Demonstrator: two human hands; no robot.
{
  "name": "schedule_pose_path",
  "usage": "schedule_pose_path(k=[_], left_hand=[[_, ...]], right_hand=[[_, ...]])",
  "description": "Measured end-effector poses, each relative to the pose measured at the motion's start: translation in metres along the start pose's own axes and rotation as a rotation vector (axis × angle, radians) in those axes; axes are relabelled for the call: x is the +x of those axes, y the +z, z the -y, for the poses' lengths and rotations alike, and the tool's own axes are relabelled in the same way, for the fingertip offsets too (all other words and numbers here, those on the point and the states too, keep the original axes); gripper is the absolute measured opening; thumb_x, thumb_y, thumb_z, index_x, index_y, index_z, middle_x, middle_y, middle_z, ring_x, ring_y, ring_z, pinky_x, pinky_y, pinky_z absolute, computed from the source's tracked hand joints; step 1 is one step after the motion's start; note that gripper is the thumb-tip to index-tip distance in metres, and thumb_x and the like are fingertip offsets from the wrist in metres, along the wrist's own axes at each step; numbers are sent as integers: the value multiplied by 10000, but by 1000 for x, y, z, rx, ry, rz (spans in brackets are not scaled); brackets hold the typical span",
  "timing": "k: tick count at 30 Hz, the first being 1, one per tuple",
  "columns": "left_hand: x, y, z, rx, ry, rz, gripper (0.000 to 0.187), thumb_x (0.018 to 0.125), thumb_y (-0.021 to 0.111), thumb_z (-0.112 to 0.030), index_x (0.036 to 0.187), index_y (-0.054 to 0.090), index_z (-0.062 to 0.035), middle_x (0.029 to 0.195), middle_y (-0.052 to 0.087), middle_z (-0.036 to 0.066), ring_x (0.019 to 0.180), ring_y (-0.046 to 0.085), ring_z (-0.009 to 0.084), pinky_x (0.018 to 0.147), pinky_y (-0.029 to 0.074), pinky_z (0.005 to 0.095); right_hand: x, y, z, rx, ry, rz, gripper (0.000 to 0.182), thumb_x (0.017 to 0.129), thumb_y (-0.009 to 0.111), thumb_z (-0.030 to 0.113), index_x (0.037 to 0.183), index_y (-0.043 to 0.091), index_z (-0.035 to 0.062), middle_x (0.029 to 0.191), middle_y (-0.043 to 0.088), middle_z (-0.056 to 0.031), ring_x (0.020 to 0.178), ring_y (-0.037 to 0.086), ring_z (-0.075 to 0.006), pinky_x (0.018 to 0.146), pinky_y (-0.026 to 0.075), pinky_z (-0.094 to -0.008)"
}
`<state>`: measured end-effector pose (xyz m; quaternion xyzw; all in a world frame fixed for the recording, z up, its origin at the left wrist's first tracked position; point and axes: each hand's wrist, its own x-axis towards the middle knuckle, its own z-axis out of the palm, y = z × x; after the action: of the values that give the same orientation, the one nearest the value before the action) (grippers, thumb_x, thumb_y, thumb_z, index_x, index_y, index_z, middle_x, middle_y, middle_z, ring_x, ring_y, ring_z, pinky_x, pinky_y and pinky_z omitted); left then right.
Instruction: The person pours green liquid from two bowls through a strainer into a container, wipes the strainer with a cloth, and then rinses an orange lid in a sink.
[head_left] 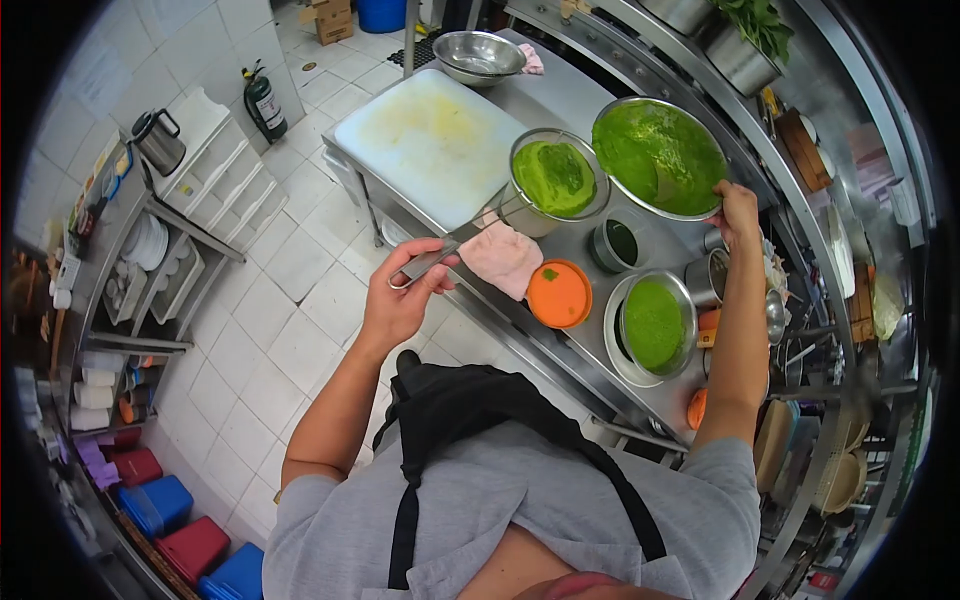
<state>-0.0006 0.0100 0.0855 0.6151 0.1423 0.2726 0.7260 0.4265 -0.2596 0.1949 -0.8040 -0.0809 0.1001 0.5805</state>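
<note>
My left hand (405,285) is closed around the metal handle of a strainer (447,252). Thick green puree (555,180) fills the strainer, which sits over a pale container (527,222). To the right, a wide steel bowl (648,99) is coated inside with green puree and tilted toward the strainer. Its right rim is gripped by my right hand (738,212). A pink cloth (505,258) lies beneath the strainer's handle. Closer to me are an orange container (559,294), a small dark-green pot (614,246) and a steel bowl of green liquid (655,325).
A white cutting board (420,140) with yellow-green stains covers the table's left part. Stacked steel bowls (478,55) stand at its far end. Steel shelving (850,90) with pots runs along the right. A fire extinguisher (264,103) stands by the wall.
</note>
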Motion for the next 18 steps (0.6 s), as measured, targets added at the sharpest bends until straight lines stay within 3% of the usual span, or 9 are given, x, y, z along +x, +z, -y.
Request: schedule_pose_path(k=[14, 18], left_hand=[[-16, -3, 23, 31, -36, -65, 287, 924, 594, -69, 1197, 535, 0, 1001, 676, 138, 788, 640, 157, 709, 510, 277], [-18, 0, 17, 4, -45, -76, 449, 893, 621, -45, 1311, 458, -20, 1015, 668, 145, 795, 639, 160, 724, 520, 288]], right_hand=[[-5, -11, -7, -22, -11, -38, 146, 833, 547, 107, 837, 587, -33, 717, 629, -102, 524, 634, -191, 427, 563, -309], [-15, 1, 4, -29, -8, -36, 144, 836, 543, 109, 845, 590, -27, 717, 629, -96, 522, 628, -179, 420, 556, -294]])
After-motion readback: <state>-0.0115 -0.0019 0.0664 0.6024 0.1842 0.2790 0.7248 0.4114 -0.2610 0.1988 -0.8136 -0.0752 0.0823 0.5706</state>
